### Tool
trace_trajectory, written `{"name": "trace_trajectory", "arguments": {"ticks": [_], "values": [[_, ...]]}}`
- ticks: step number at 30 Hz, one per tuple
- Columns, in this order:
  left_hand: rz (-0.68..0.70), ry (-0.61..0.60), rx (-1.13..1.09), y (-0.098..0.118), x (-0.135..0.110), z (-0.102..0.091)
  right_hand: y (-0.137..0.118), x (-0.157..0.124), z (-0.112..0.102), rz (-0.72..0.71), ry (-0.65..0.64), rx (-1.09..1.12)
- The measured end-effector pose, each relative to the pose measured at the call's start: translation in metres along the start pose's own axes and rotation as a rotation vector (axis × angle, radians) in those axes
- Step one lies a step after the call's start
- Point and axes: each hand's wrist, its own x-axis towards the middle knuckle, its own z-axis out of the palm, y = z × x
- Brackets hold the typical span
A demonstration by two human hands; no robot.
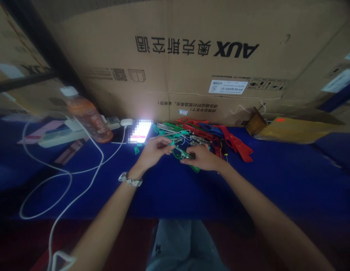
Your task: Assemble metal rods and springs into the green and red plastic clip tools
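Observation:
In the head view my left hand point(156, 149) pinches a small teal-green piece point(172, 143) between thumb and fingers. This piece is at the upper left end of a green plastic casing point(195, 168), which looks open, with thin white wires or small parts inside. Thumb and fingers of my right hand point(201, 157) are closed on that casing and hide part of it. Just beyond both hands lies a pile of metal rods with teal ends point(169, 128). Red plastic casings point(237, 145) and a blue one point(214, 130) lie at the pile's right.
A lit phone point(141, 131) lies left of the pile, by a white charger point(126, 122). A drink bottle point(90, 118) leans over a white power strip point(62, 135). White cable point(70, 180) loops across the blue cloth. Behind stands a large cardboard box point(175, 67); a yellow envelope point(290, 130) is right.

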Motion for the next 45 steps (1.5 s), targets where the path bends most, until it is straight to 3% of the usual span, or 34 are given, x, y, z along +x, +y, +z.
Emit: {"name": "trace_trajectory", "arguments": {"ticks": [8,12,18,21,31,40,45], "values": [[-0.077,0.107,-0.160,0.013,-0.006,0.010,0.004,0.004,0.008,0.003,0.180,0.486],[-0.032,0.160,-0.146,0.011,-0.006,0.016,0.003,0.005,0.019,-0.007,0.293,0.600],[0.232,0.305,0.065,0.005,-0.002,0.026,-0.002,0.004,0.027,-0.030,0.327,0.661],[0.301,0.367,0.138,0.005,-0.002,0.031,-0.004,0.004,0.029,-0.027,0.358,0.659],[0.147,0.374,0.051,-0.005,0.002,0.037,-0.005,0.003,0.030,-0.023,0.373,0.695],[0.281,0.474,0.169,-0.001,0.002,0.044,-0.006,0.004,0.032,-0.022,0.405,0.669],[0.286,0.378,0.230,-0.002,0.005,0.038,-0.006,0.003,0.032,-0.011,0.386,0.673]]}}
